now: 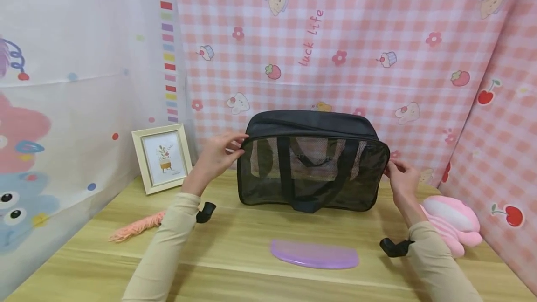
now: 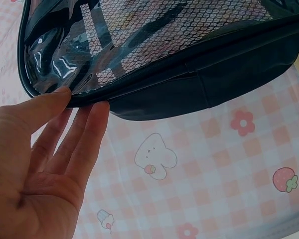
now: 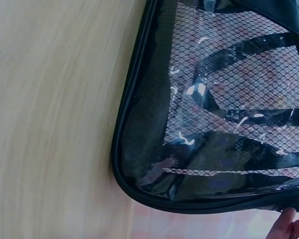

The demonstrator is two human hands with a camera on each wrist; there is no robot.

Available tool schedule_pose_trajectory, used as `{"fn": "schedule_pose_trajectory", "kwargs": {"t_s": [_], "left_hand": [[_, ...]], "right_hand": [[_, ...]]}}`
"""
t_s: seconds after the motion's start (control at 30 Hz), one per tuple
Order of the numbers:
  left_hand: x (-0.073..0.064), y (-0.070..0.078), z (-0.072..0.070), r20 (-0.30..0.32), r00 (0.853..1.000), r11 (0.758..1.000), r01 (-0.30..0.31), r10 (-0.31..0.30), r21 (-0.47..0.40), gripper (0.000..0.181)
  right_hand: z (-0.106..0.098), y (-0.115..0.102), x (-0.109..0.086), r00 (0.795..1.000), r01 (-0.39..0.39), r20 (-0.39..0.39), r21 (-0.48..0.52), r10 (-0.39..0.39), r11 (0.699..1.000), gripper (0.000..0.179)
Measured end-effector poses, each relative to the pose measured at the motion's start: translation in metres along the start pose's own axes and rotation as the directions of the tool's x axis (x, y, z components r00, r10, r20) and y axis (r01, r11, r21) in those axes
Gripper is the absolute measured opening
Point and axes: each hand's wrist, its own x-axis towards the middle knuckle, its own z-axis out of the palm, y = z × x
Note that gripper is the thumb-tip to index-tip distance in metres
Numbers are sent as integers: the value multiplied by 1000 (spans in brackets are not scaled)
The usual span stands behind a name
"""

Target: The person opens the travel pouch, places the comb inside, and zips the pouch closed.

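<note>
A black bag (image 1: 312,171) with see-through panels and strap handles (image 1: 289,171) stands upright at the back of the table. At its upper left corner my left hand (image 1: 216,155) pinches the piped edge, thumb in front and fingers behind, as the left wrist view (image 2: 45,164) shows. My right hand (image 1: 404,183) pinches the bag's right side edge; only its fingertips (image 3: 284,221) appear in the right wrist view. Mesh shows through the clear panel in both wrist views. Whether anything lies inside the bag, I cannot tell.
A purple comb (image 1: 314,254) lies in front of the bag. To the left stand a framed picture (image 1: 144,162) and a coral fringed strip (image 1: 136,228), partly behind the left sleeve. A pink plush toy (image 1: 459,223) sits beside the right forearm. Patterned cloth (image 1: 335,27) hangs behind.
</note>
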Motion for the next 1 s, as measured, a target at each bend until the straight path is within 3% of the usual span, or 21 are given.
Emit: {"fn": "schedule_pose_trajectory", "kwargs": {"t_s": [0.2, 0.3, 0.4, 0.67, 0.9, 1.0], "left_hand": [[-5, 2, -3, 16, 999, 999, 40, -39, -14, 38], [-7, 1, -7, 25, 999, 999, 39, -38, -6, 38], [-8, 0, -10, 21, 999, 1000, 27, -27, 7, 37], [-11, 0, -2, 19, 1000, 1000, 8, -8, 29, 36], [-6, 0, 5, -7, 1000, 1000, 19, -19, -7, 36], [-5, 0, 5, -13, 1000, 1000, 11, -11, 0, 35]], "right_hand": [[4, -10, 1, 1000, 9, -5, 25, -9, 1000, 16], [8, -13, -2, 999, 33, -17, 72, -32, 997, 15], [10, -14, -6, 998, 61, -30, 52, -59, 997, 11], [5, -25, -7, 993, 116, -3, -126, -117, 985, 10], [7, -45, 7, 974, 225, 84, -339, -208, 914, 16], [7, -51, 9, 973, 226, 125, -380, -192, 897, 27]]}}
